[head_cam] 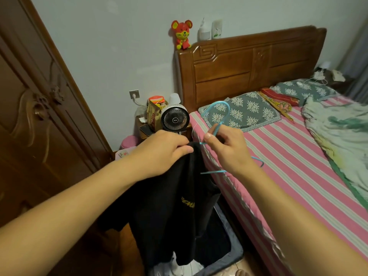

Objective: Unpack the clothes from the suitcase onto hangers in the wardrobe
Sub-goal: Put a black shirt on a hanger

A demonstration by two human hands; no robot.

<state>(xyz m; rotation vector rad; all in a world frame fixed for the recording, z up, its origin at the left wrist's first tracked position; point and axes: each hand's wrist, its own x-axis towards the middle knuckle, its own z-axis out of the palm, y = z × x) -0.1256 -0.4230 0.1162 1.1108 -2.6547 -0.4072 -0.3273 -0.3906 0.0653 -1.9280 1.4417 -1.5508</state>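
Note:
A black T-shirt (169, 212) with yellow lettering hangs in front of me. My left hand (163, 150) grips its top edge. My right hand (229, 150) holds a light-blue wire hanger (218, 114) by the neck below its hook; one hanger arm runs into the shirt's top, the other sticks out to the right. Below the shirt lies the open dark suitcase (225, 253) on the floor beside the bed, with some white fabric inside. The brown carved wardrobe (39, 108) stands at the left with its doors closed.
A bed (288, 156) with a pink striped sheet, pillows and a crumpled blanket fills the right. A nightstand with a small fan (175, 118), boxes and a phone stands between wardrobe and bed. A red toy mouse sits on the wooden headboard (249, 62).

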